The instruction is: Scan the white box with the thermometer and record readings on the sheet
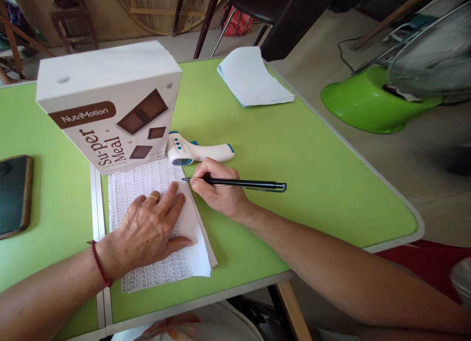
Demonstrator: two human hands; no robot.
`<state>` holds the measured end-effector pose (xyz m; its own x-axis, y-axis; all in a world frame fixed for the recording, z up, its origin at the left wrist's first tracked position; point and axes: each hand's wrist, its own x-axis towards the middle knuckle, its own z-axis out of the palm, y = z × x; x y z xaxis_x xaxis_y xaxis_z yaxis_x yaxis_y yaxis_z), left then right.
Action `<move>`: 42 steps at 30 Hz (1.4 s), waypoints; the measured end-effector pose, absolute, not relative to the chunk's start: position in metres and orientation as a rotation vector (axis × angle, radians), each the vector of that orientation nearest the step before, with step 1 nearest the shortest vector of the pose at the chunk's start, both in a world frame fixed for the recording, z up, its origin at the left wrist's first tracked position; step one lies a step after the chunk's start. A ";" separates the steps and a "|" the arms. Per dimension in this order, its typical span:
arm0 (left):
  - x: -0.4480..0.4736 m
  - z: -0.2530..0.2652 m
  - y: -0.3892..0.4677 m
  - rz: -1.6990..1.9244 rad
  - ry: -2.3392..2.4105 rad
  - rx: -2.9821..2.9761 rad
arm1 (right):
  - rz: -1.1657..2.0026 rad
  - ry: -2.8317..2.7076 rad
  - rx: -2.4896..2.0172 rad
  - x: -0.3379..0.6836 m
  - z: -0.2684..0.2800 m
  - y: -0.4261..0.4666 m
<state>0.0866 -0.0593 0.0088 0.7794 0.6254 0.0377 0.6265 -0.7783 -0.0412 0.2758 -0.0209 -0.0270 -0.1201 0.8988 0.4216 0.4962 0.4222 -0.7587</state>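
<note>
A sheaf of paper (pixel 198 252) lies on the green table, its top sheet covered with rows of small handwriting except for a blank strip on the right. My left hand (pixel 150 223) rests flat on this sheet with fingers stretched out, a ring on one finger and a red cord at the wrist. In my right hand (pixel 221 189) a black pen (pixel 257 184) is gripped, its tip at the sheet's right edge near my left fingertips. Whether the tip touches the paper I cannot tell. Just beyond the right hand lies a white and blue infrared thermometer (pixel 202 150).
A white NutriMotion box (pixel 110 71) stands upright behind the paper. Folded white sheets (pixel 253 78) lie at the table's far edge. A phone (pixel 13 194) is at the left. Beyond the green table (pixel 331 194), a bright green plastic object (pixel 368 103) sits on the floor.
</note>
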 end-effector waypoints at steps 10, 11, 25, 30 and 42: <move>0.096 0.008 -0.091 -0.121 -0.794 -2.955 | 0.172 -1.909 -1.109 0.291 -0.007 -0.023; 0.097 0.008 -0.094 -0.128 -0.790 -2.973 | 0.112 -2.005 -1.129 0.295 -0.002 -0.025; 0.095 0.009 -0.107 0.134 -1.009 -3.073 | -0.030 -2.589 -1.638 0.308 0.010 -0.026; 0.094 0.008 -0.106 0.129 -1.003 -3.070 | -0.028 -2.530 -1.675 0.308 0.007 -0.023; 0.095 0.000 -0.097 0.025 -1.020 -2.988 | -0.109 -2.265 -1.695 0.314 0.004 -0.029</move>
